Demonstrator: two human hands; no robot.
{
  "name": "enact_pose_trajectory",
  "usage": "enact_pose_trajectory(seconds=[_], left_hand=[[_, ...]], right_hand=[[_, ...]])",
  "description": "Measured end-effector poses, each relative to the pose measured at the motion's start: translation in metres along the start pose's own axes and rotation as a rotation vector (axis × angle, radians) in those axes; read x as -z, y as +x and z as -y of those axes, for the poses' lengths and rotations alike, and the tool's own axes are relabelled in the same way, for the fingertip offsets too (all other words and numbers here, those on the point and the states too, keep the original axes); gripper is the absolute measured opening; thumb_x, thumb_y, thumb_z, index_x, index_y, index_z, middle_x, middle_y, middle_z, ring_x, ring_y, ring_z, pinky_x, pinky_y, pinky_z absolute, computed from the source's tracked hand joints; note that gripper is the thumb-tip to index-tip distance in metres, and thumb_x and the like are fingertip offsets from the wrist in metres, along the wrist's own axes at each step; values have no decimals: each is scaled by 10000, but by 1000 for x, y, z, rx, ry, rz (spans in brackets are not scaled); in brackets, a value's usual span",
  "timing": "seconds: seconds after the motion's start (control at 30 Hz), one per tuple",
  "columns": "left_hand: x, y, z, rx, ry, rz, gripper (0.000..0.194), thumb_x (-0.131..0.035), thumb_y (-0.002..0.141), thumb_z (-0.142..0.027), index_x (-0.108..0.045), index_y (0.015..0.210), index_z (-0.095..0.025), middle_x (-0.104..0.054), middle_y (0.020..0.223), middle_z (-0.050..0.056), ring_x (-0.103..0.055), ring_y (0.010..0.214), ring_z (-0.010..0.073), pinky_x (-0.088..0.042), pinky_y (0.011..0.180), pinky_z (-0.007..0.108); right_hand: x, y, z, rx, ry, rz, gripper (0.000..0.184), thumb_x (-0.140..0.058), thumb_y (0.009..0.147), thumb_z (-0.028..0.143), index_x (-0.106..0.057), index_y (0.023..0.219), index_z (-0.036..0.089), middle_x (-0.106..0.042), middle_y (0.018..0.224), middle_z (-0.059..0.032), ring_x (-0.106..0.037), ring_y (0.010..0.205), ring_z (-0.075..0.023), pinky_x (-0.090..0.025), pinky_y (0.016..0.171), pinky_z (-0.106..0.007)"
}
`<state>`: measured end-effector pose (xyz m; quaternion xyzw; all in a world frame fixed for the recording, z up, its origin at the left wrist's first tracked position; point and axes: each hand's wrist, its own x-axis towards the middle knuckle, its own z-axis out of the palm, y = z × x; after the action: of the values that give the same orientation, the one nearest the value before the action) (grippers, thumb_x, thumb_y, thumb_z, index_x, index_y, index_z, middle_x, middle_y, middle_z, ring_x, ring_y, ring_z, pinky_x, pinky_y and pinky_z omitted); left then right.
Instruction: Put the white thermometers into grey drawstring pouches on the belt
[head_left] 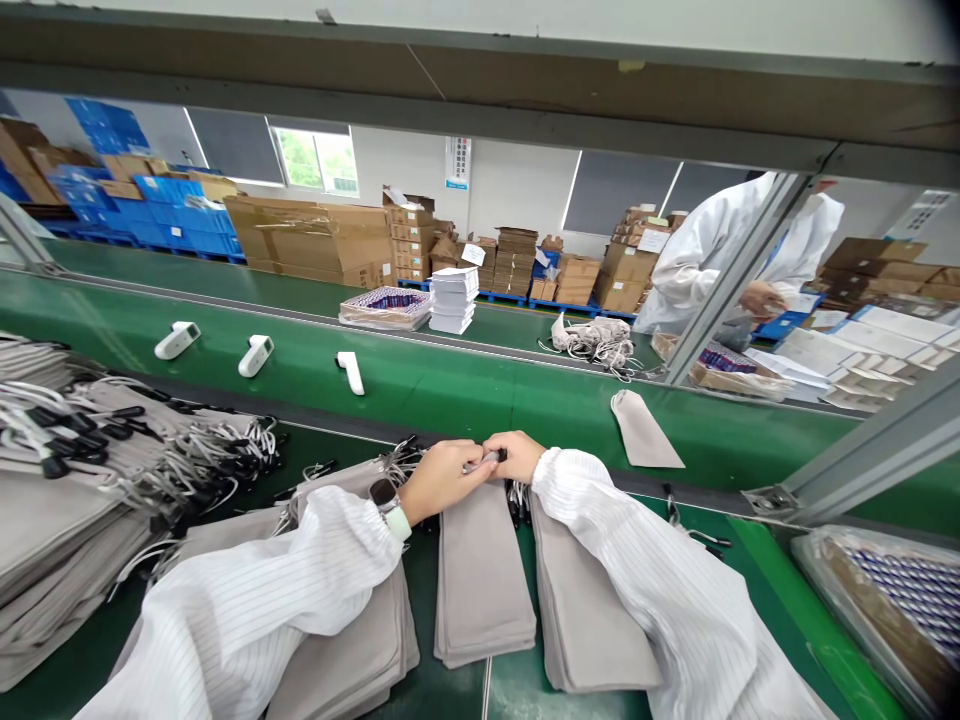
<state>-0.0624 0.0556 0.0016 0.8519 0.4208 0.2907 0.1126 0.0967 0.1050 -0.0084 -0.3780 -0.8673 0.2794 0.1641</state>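
Note:
My left hand (444, 478), with a watch on its wrist, is closed at the top end of a grey drawstring pouch (484, 570). Right beside it my right hand (517, 456) pinches at the same end, where a dark cord tip shows between the fingers. The pouch lies on a small stack of the same kind. More pouches (589, 610) lie under my right forearm, and another stack (352, 650) sits under my left one. White cords with black ends stick out at their tops.
A big pile of pouches (52, 540) fills the left side. White handheld thermometers (351, 373) and a single pouch (645, 430) lie on the green conveyor belt (450, 400). A tray of batteries (885, 600) stands at right. Across the line, a person in white (697, 250) handles something.

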Motion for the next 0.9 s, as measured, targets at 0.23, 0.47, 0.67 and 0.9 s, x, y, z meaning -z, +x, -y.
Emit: enact_pose_trajectory(seconds=[0.23, 0.47, 0.67, 0.9], left_hand=[[-1, 0, 0, 7, 1, 10, 308, -429, 793, -262, -339, 517, -160, -387, 536, -33, -373, 512, 92, -249, 503, 213], [-2, -1, 0, 5, 3, 16, 300, -442, 778, -254, -353, 509, -159, -389, 532, -30, -374, 510, 92, -255, 502, 214], [-1, -1, 0, 2, -3, 22, 302, -433, 784, -251, -354, 508, -158, -398, 543, -27, -376, 515, 92, -264, 503, 215], [-1, -1, 0, -1, -9, 32, 283, -431, 782, -240, -376, 517, -158, -410, 550, -25, -386, 519, 93, -268, 502, 218]], right_hand=[[-1, 0, -1, 11, -2, -8, 129, -603, 582, 269, -558, 593, 149, -450, 597, 47, -389, 580, -75, -286, 544, -184], [-2, 1, -2, 16, -13, -26, 265, -608, 560, 264, -394, 460, 145, -395, 567, 53, -353, 562, -65, -270, 536, -187], [-2, 1, -2, -2, -13, -22, 306, -602, 559, 274, -346, 447, 148, -381, 557, 53, -343, 551, -64, -267, 530, -189], [-3, 1, -3, -1, -12, -27, 286, -603, 554, 280, -367, 460, 149, -403, 575, 49, -355, 559, -66, -272, 528, -187]])
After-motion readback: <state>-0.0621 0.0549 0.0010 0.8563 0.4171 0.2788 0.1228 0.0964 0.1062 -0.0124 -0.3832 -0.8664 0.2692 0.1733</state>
